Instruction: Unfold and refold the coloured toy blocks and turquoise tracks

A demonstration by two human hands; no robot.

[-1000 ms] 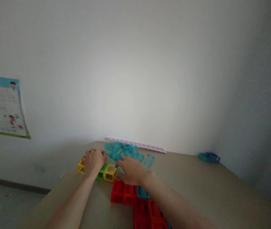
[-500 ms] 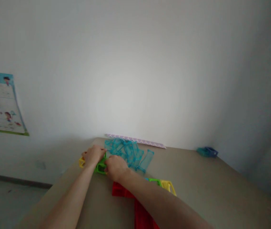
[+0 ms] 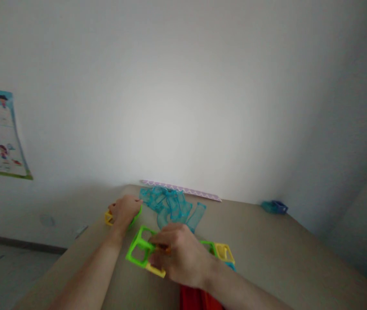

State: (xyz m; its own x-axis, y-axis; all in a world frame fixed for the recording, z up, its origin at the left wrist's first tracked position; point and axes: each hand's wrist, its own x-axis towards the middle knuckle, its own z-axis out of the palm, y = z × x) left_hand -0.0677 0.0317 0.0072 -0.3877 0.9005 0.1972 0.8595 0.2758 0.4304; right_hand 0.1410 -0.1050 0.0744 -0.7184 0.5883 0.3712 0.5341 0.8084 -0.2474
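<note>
My right hand (image 3: 185, 256) pinches a green open-frame block (image 3: 142, 244) with a yellow part (image 3: 155, 270) along its near side, held tilted over the left part of the table. Some orange shows between those fingers. Farther back on the left, my left hand (image 3: 125, 210) is closed over a yellow frame block (image 3: 108, 218) and a green block (image 3: 135, 217); its fingers partly hide both. Just beyond my right hand lies a pile of see-through blue track pieces (image 3: 174, 204). Red pieces (image 3: 194, 298) sit under my right forearm, partly covered by it.
Green, yellow (image 3: 224, 252) and blue blocks stand right of my right wrist. A patterned purple strip (image 3: 183, 189) lies along the wall. Dark blue and teal pieces (image 3: 275, 207) rest at the table's far right corner. A poster (image 3: 1, 133) hangs on the left wall.
My right hand has moved right and nearer, carrying the green and yellow block away from the pieces at my left hand. My left hand has stayed nearly in place.
</note>
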